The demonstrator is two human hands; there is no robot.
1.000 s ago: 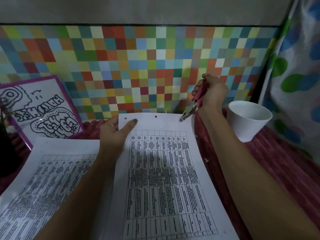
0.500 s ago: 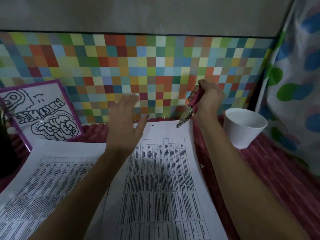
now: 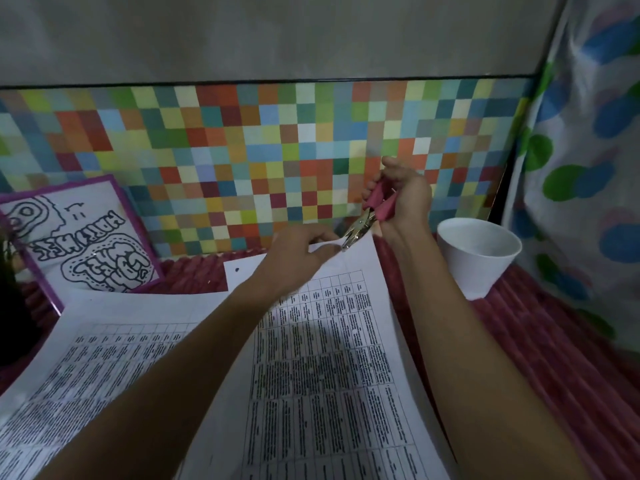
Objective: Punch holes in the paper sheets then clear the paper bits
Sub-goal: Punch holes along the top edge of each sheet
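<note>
Pink-handled punch, gripped by right hand, touches the sheet (left hand pinches its top edge)

The paper sheet lies on the cover, with a second sheet just beside it on its left. Behind that one a picture board leans on the wall, which runs along behind the paper sheet. To the paper sheet's right, near its far corner but apart, a cup stands on the cover with a curtain further right. The left hand pinches the sheet's far edge, and the hole punch in the right hand is at its far right corner.
</note>
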